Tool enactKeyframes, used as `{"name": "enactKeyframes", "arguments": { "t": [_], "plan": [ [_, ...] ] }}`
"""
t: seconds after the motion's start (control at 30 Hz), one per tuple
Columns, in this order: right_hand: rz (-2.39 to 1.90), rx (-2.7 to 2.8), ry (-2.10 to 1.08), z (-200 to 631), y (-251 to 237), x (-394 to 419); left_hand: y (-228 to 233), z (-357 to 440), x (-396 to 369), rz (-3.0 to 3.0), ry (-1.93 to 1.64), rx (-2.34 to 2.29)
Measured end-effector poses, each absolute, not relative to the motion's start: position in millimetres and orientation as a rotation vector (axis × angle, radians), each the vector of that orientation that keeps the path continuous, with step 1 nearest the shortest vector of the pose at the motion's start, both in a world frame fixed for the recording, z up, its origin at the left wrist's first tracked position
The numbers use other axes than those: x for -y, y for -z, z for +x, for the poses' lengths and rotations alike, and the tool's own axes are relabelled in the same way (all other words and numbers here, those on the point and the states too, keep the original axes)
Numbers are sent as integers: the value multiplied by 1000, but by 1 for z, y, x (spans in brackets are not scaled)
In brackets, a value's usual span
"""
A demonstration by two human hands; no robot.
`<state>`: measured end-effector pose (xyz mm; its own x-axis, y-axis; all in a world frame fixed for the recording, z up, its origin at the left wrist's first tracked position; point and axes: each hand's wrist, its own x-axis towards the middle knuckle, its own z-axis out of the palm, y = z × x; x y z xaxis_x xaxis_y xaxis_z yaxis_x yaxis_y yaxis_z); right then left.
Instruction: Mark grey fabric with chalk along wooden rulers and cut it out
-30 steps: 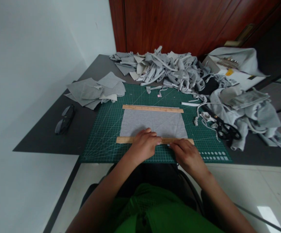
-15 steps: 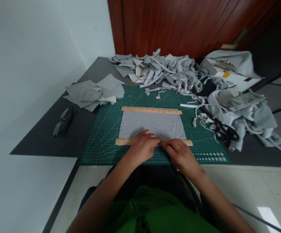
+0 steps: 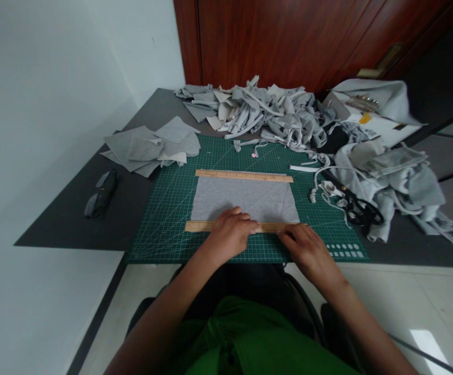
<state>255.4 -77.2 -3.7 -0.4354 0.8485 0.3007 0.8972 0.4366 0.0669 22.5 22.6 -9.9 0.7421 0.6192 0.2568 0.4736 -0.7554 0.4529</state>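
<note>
A rectangle of light grey knit fabric [image 3: 245,196] lies flat on a green cutting mat [image 3: 161,229]. One wooden ruler [image 3: 244,176] rests along its far edge, and a second wooden ruler [image 3: 199,226] along its near edge. My left hand [image 3: 229,233] is closed over the middle of the near ruler, its fingers pressing down on it. Toward that ruler's right end, my right hand [image 3: 306,247] has its fingers bent and closed at the near edge. Both hands hide parts of the ruler, and the right fingertips are hard to make out.
Grey fabric pieces [image 3: 140,146] are stacked at the left, near folded glasses [image 3: 101,194]. A heap of fabric strips [image 3: 265,107] lies at the back. Black scissors [image 3: 361,209], more scraps [image 3: 398,177] and a white box [image 3: 382,127] are on the right.
My right hand has slid right along the near ruler, away from my left hand. My left hand stays in place on the ruler.
</note>
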Motion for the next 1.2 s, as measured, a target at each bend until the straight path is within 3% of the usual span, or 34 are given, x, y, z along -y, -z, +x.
{"name": "enactKeyframes", "arguments": {
  "t": [0.37, 0.73, 1.2],
  "plan": [
    [-1518, 2395, 310, 282, 10, 87, 4, 24, -22, 2599, -501, -855],
    [-1408, 2089, -6, 274, 31, 80, 6, 24, -19, 2619, -517, -891],
    [-1658, 1573, -517, 238, 19, 60, 0, 67, 46, 2751, -378, -1443]
  ]
}}
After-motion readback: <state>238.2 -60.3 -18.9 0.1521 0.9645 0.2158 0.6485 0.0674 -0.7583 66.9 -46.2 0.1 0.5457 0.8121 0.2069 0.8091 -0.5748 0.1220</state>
